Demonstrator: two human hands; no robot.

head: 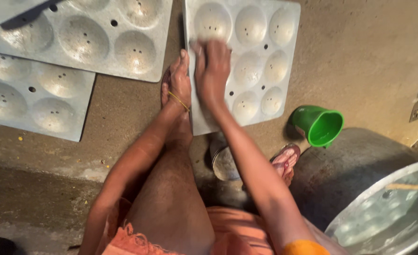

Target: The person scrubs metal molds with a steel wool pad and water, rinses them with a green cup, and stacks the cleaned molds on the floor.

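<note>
Right hand (212,71) lies palm-down, fingers together, pressed on the near-left part of a grey metal tray with round hollows (284,28), fingertips at its top-left hollow; whether it clutches anything beneath cannot be told. Left hand (179,81), just beside it, grips the tray's left edge. A green mug (318,124) lies tipped to the right of both hands; two more dimpled trays (91,61) lie to their left.

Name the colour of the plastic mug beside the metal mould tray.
Bright green mug, clearest in the head view.

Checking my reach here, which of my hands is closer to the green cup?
Right. The right hand presses on the dimpled metal tray, left of the green cup; the left hand grips that tray's far edge, farther away.
</note>
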